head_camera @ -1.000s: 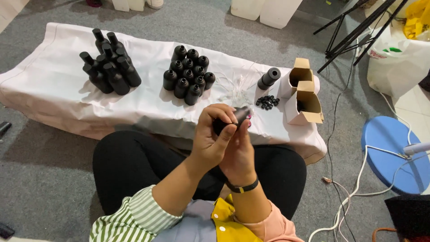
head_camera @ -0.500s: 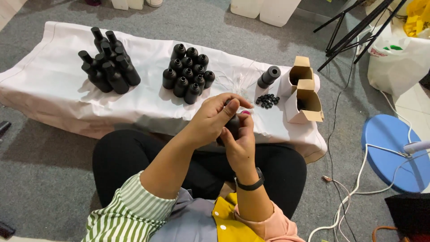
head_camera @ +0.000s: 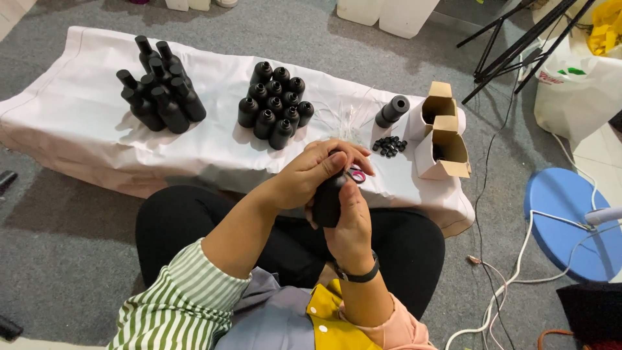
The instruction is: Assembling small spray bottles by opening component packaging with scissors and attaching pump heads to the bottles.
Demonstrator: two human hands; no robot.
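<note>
Beyond my grip, the low table (head_camera: 78,123), draped in a pale cloth, spans most of the view. To the right of my grip, on the floor, lies a round blue stool top (head_camera: 570,220) with white cables (head_camera: 518,259) trailing past it. Ahead and far to the left of my grip stands a cluster of capped black bottles (head_camera: 159,97); ahead and just left stands a second cluster of uncapped black bottles (head_camera: 272,104). Ahead and to the right sit two open cardboard boxes (head_camera: 444,136), one behind the other, with a single black bottle lying on its side (head_camera: 392,111) near them. A small heap of black caps (head_camera: 389,146) lies just beyond my fingertips, to the right.

In the grip itself: my right hand (head_camera: 350,223) wraps from below around the body of a black bottle (head_camera: 327,201), fingers closed firmly on it, holding it above my lap at the table's near edge. My left hand (head_camera: 314,175) curls over the bottle's top, fingers closed on the neck. A small pink-and-black piece (head_camera: 357,175) shows at my left fingertips; what it is I cannot tell.
</note>
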